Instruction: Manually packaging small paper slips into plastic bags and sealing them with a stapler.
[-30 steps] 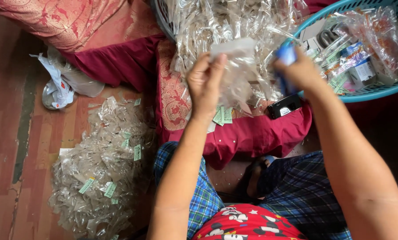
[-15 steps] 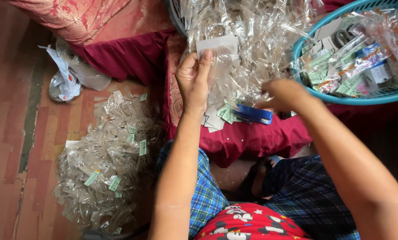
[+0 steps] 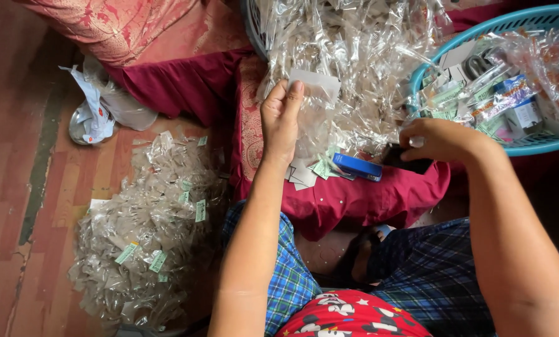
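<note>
My left hand (image 3: 281, 122) pinches a clear plastic packet with a white card top (image 3: 315, 93), held up over a dark red cushion (image 3: 348, 193). My right hand (image 3: 438, 140) is closed around a small black object (image 3: 399, 157) at the cushion's right side. A blue stapler (image 3: 357, 167) lies on the cushion between the two hands, beside loose green and white paper slips (image 3: 317, 170). Behind them is a heap of clear plastic packets (image 3: 354, 56).
A turquoise basket (image 3: 544, 145) at the upper right holds packets, small boxes and scissors. A pile of clear packets with green labels (image 3: 148, 231) lies on the red tiled floor to the left. A crumpled plastic bag (image 3: 98, 109) sits further left.
My right hand put the blue stapler down on the cushion, then moved right and took hold of the small black object. My left hand kept holding the packet, lowering it slightly.
</note>
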